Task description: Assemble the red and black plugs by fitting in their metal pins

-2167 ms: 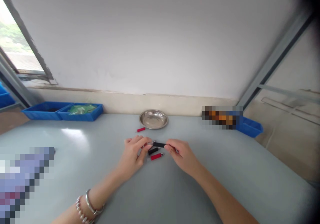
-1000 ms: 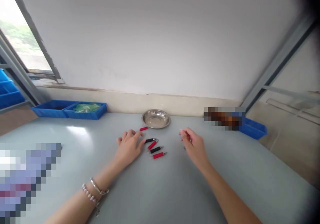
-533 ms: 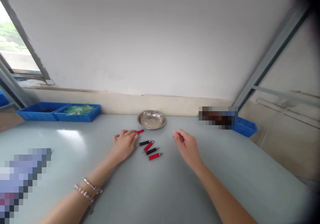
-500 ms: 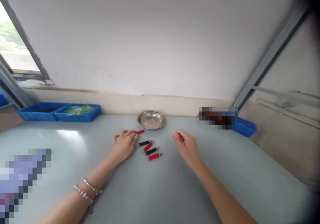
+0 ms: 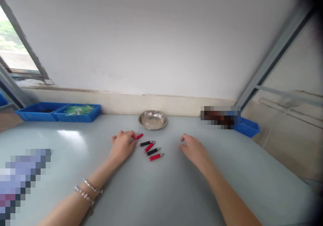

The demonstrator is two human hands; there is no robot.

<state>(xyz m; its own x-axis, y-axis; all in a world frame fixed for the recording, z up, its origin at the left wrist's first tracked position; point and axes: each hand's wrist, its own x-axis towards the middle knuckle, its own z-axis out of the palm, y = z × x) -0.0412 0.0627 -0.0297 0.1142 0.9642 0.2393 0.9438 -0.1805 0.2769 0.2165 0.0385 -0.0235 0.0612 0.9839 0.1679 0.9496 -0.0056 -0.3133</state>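
From the head camera, the left hand [image 5: 121,146] lies low on the pale grey desk [image 5: 156,192], fingers loosely curled, with its fingertips touching the near end of a short red plastic sleeve [image 5: 139,136]; whether it actually pinches the sleeve cannot be told. Two bracelets [image 5: 87,191] sit on that wrist. The right hand [image 5: 193,149] rests on the desk well to the right, fingers bent and relaxed, holding nothing that shows.

Between the two hands lies a row of four small plug-like pieces with metal tips pointing right: a black one with a silver tip [image 5: 146,143] farthest away, then a red one [image 5: 149,147], then a second black one [image 5: 153,151], and nearest the person a second red one [image 5: 156,157]. They lie close together, roughly parallel, untouched by either hand. The red sleeve lies just left of and beyond this row.

Further back, near the wall, stands a round shallow stainless-steel dish [image 5: 152,120]. Blue plastic bins [image 5: 59,111] stand at the desk's far left, one holding green material, and another blue bin [image 5: 248,128] stands at the far right.
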